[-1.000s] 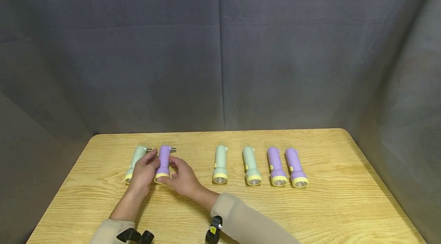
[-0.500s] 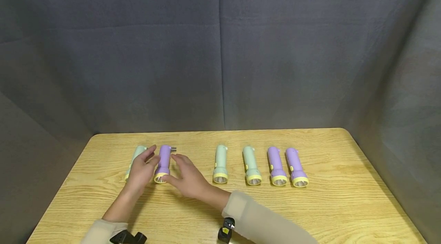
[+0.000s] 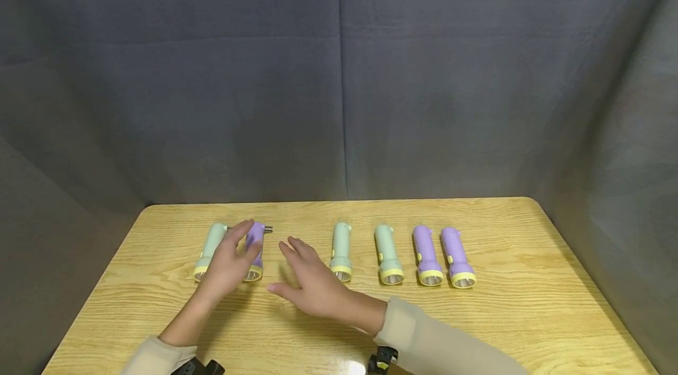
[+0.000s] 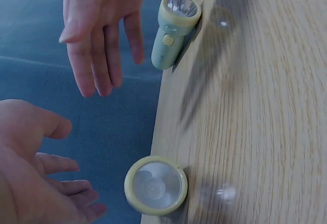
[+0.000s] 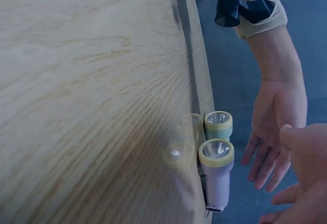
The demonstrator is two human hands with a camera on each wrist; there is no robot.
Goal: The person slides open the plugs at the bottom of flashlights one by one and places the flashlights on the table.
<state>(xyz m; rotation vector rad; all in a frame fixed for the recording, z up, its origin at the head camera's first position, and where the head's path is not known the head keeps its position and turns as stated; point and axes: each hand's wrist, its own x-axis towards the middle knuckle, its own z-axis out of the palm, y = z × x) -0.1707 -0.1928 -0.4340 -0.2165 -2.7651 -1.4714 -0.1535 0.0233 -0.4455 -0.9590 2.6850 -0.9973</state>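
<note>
A purple flashlight (image 3: 257, 234) with a yellow rim lies on the table, two metal plug prongs (image 3: 268, 229) sticking out near its tail. My left hand (image 3: 226, 263) is over its left side and hides part of it in the head view, fingers extended and holding nothing. To its right, my right hand (image 3: 316, 285) hovers apart from it, fingers spread and nothing in the grasp. A pale green flashlight (image 3: 213, 241) lies just left of my left hand. In the right wrist view, the purple flashlight (image 5: 218, 185) lies in front of the green one (image 5: 219, 127).
Two green flashlights (image 3: 341, 248) (image 3: 388, 248) and two purple ones (image 3: 424, 248) (image 3: 454, 251) form a row to the right, lenses towards me. All lie on a wooden table (image 3: 508, 316). Dark grey cloth (image 3: 450, 80) hangs behind and at the sides.
My right hand has let go of the purple flashlight and drawn away to the right with its fingers spreading. My left hand has come off it too, then shifted slightly right over it.
</note>
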